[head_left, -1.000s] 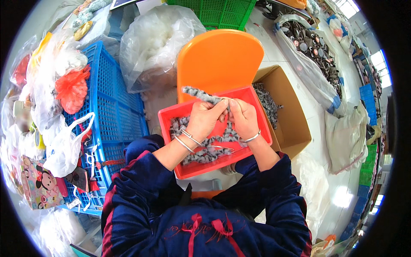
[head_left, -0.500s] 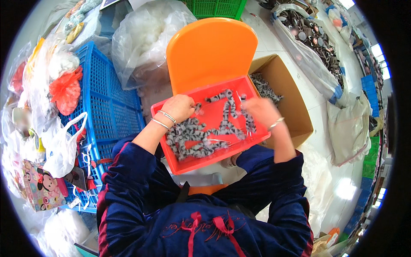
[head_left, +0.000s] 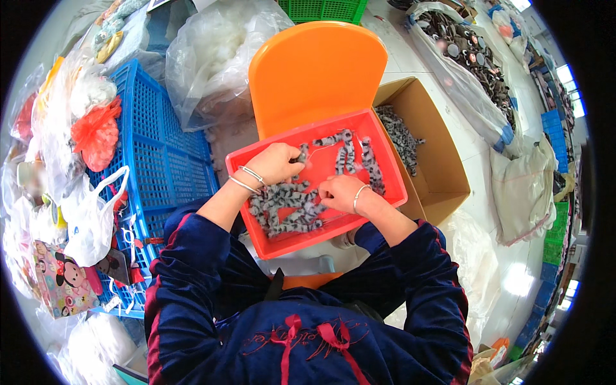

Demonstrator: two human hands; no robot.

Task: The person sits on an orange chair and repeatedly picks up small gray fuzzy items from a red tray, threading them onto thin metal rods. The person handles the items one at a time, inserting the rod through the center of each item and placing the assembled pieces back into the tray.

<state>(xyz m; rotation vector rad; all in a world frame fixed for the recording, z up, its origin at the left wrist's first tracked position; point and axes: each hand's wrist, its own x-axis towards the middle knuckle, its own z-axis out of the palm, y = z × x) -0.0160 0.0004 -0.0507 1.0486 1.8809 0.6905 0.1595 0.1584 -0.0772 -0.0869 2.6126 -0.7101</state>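
A red tray (head_left: 256,249) holds several grey-and-black striped plush strips. My left hand (head_left: 277,163) is over its left side, fingers closed on a small plush strip (head_left: 303,154) that pokes out past the fingertips. Low in the tray lies a pile of plush strips (head_left: 282,208). Against the right edge of that pile, my right hand (head_left: 341,192) has its fingers pinched together; what they grip is hidden under them. Other strips lie apart along the tray's far and right side, among them a long strip (head_left: 372,168). A thin pale thread shows near the left fingertips.
Behind the tray rises an orange chair back (head_left: 317,77). A cardboard box (head_left: 443,167) with more striped plush stands on the right. At left is a blue plastic crate (head_left: 163,160) beside stuffed bags. A clear bag of white stuffing (head_left: 221,58) sits at far left of the chair.
My right hand has moved left and nearer, from the tray's right side to the pile's edge. My left hand has barely shifted and keeps its strip.
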